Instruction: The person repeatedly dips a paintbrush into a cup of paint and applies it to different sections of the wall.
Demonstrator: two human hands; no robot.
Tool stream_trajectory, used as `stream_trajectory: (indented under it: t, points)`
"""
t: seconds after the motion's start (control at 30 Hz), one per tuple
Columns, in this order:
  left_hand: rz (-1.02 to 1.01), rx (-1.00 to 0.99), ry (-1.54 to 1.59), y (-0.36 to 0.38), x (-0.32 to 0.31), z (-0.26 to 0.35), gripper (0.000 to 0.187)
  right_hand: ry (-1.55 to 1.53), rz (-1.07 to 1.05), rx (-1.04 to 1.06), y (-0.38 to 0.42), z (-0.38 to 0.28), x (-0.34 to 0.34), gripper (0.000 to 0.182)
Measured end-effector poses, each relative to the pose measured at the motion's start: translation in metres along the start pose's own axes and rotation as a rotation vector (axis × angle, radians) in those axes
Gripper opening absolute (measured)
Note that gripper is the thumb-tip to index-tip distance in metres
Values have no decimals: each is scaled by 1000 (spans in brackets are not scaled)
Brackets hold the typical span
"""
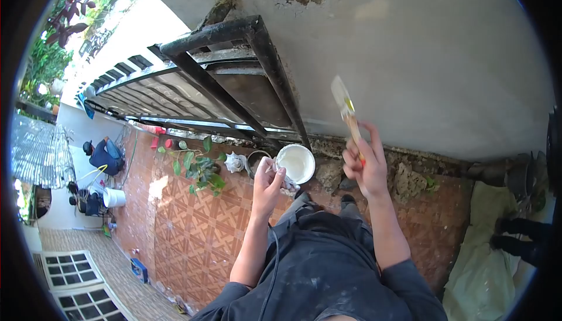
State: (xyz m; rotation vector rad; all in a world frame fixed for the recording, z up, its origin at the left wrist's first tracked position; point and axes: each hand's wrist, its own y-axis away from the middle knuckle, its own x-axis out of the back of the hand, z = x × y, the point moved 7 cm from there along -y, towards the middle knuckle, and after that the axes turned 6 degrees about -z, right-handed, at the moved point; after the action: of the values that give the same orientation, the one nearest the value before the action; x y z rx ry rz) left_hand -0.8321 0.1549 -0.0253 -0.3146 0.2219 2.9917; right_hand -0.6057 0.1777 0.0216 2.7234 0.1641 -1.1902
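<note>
My right hand (369, 163) is closed around the handle of a paintbrush (346, 110), its bristles pointing up toward the grey wall (433, 57). The bristles look whitish, with a yellow patch near the ferrule. My left hand (269, 183) is closed at the left rim of a small white bucket (312, 166). Inside the bucket is a pale, whitish liquid (294, 158). Some whitish material (288, 187) shows under the left fingers, at the bucket's side.
A black metal gate (275, 81) stands ahead at left. Potted plants (202, 171) and rough stones (410, 181) line the wall's foot on the tiled floor (199, 227). One person (104, 156) crouches far left near a white bucket (114, 197); another person's dark legs (521, 239) show at right, by a green sheet (483, 251).
</note>
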Motion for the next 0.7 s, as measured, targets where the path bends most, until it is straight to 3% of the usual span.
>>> stream_trajectory:
  t: [0.3, 0.7]
  points:
    - [1, 77, -81, 2, 58, 14, 12, 165, 27, 208, -133, 35, -40, 23]
    - [26, 113, -120, 2, 101, 20, 9, 288, 93, 149, -189, 46, -43, 20]
